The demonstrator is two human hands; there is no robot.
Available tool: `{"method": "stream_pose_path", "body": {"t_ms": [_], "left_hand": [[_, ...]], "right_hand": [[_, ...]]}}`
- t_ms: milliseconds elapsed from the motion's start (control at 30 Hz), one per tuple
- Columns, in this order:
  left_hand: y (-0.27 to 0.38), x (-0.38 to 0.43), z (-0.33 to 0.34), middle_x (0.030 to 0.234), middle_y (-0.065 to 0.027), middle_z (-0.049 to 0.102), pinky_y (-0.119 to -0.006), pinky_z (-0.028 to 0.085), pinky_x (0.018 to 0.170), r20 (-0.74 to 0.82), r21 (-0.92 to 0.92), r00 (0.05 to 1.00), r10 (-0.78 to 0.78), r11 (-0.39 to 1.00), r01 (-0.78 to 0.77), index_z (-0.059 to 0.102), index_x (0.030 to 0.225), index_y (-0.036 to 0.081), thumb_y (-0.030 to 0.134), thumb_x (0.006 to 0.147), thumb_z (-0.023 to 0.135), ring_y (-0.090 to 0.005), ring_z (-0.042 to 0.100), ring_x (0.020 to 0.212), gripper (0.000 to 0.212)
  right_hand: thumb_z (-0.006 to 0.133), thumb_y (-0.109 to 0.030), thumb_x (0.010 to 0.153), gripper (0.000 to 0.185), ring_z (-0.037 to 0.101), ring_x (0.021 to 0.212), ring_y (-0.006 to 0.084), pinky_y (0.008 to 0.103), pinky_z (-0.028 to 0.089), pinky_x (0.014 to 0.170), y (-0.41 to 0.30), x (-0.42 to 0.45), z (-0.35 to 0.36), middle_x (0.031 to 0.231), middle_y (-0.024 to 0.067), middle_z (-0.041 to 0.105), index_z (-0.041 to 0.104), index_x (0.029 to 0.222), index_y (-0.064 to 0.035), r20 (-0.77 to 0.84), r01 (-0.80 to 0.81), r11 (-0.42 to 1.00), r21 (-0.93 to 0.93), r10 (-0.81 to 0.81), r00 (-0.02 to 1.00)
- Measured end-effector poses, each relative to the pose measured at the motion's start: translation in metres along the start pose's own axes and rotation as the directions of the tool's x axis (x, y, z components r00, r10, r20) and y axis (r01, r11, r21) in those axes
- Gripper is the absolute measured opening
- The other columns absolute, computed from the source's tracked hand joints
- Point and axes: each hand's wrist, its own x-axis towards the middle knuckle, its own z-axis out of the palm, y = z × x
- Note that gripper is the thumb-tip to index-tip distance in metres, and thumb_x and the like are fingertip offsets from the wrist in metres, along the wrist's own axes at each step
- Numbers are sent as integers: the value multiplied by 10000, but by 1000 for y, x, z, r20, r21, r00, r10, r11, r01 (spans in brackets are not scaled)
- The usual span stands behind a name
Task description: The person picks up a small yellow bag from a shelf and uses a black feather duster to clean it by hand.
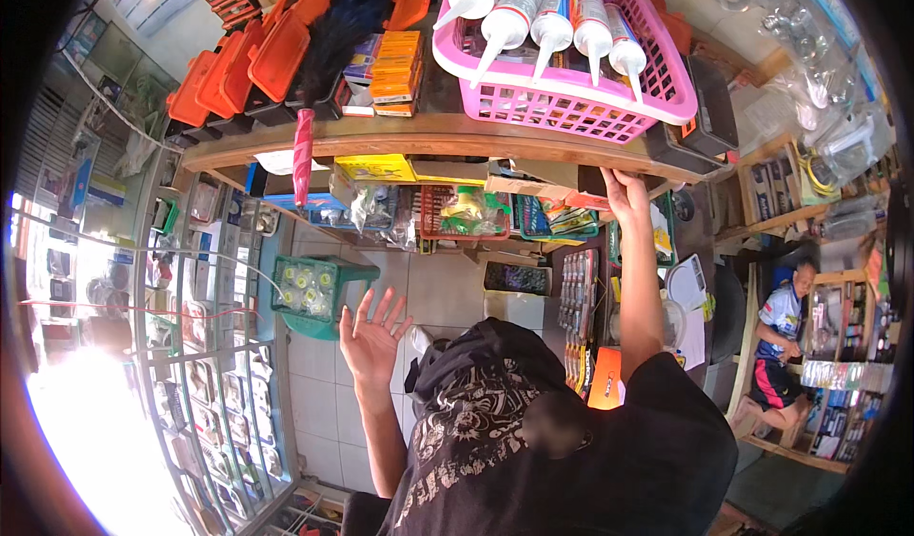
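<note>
My left hand (373, 339) is raised over the tiled floor, palm up with its fingers spread, and holds nothing. A green plastic basket (307, 286) of clear-wrapped items on a green stool (357, 272) is just beyond it. My right hand (627, 192) reaches up to the underside of the wooden shelf board (443, 136), beside a red box (589, 201). Whether its fingertips grip anything is hard to see. Above it, on the shelf, a pink plastic basket (564, 100) carries several sealant cartridges (507, 25) with white nozzles.
Orange-lidded bins (278, 54), orange small boxes (397, 68) and a feather duster with a pink handle (303, 157) crowd the shelf's left. Below are a red basket (464, 215) and a teal basket (557, 222). Glass display shelves (221, 364) line the left. A person (782, 343) sits at the right.
</note>
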Motion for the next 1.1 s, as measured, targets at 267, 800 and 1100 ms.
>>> {"method": "stream_pose_path", "body": {"t_ms": [267, 800, 1100], "left_hand": [[11, -2, 5, 1350, -182, 464, -537, 318, 1017, -29, 25, 1000, 6, 1000, -6, 458, 1284, 98, 504, 936, 381, -364, 395, 1282, 539], [10, -38, 3, 1375, -200, 426, -543, 328, 1014, -217, 40, 957, 194, 981, -190, 420, 1308, 73, 487, 935, 400, -367, 404, 1272, 558], [9, -47, -8, 1348, -179, 455, -538, 347, 993, -249, 28, 939, 237, 971, -238, 414, 1318, 80, 485, 936, 400, -351, 421, 1260, 557]], "right_hand": [[573, -158, 864, 271, 674, 810, 250, 388, 558, 720, 38, -94, -5, 992, 116, 671, 566, 1104, -33, -14, -411, 887, -209, 417, 909], [495, -203, 875, 147, 522, 436, 155, 250, 372, 376, 194, 57, -153, 630, 36, 580, 552, 794, -95, -230, -278, 778, -563, 176, 957], [553, -215, 863, 140, 582, 535, 160, 245, 441, 462, 185, 43, -130, 679, 44, 608, 557, 792, -94, -356, -273, 836, -477, 100, 929]]}}
